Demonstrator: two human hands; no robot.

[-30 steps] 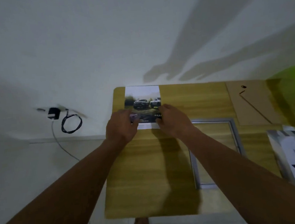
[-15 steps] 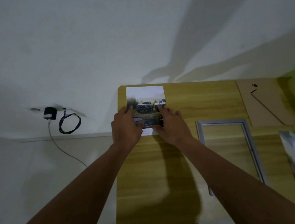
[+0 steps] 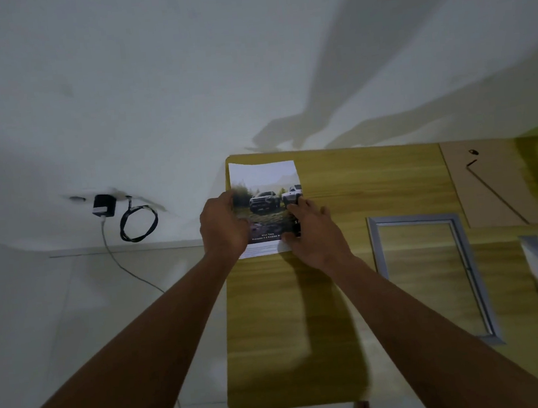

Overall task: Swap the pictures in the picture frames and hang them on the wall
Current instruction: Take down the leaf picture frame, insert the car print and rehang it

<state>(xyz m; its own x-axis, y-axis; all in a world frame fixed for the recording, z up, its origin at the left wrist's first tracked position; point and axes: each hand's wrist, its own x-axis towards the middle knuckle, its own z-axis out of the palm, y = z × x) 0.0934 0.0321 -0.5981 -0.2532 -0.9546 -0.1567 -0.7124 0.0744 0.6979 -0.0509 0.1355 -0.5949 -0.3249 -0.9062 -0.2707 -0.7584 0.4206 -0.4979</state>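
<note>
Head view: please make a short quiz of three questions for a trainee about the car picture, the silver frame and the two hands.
1. True or false: the silver frame has a picture inside it.
2. Where is the car picture? A. at the far left corner of the table; B. inside the frame; C. under the frame.
3. Which touches the car picture: the left hand, the right hand, or both?
Key: 1 false, bare table wood shows through it. 2 A. 3 both.
</note>
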